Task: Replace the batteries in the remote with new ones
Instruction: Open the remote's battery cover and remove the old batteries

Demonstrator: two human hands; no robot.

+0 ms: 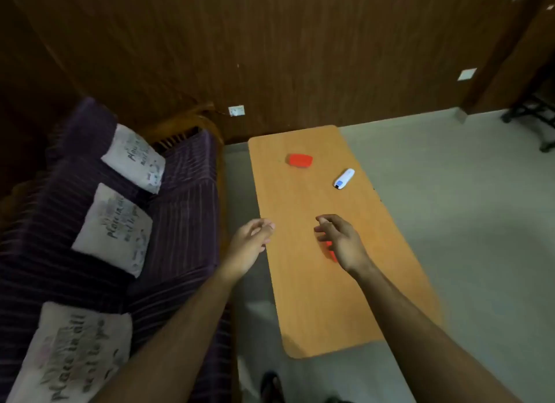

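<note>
home living room — striped sofa point(180, 198) | cushions point(112, 228) | low table point(315, 297)

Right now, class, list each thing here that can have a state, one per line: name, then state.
Remote: lying flat on the table, untouched.
Red pack: lying on the table, far end, untouched.
Red thing: under the right hand, mostly hidden.
Left hand: fingers loosely curled, holding nothing, at the table's left edge.
Right hand: fingers relaxed, above the red thing; contact unclear.

Right hand point(342, 243) mostly hides a red object point(330, 251).
</note>
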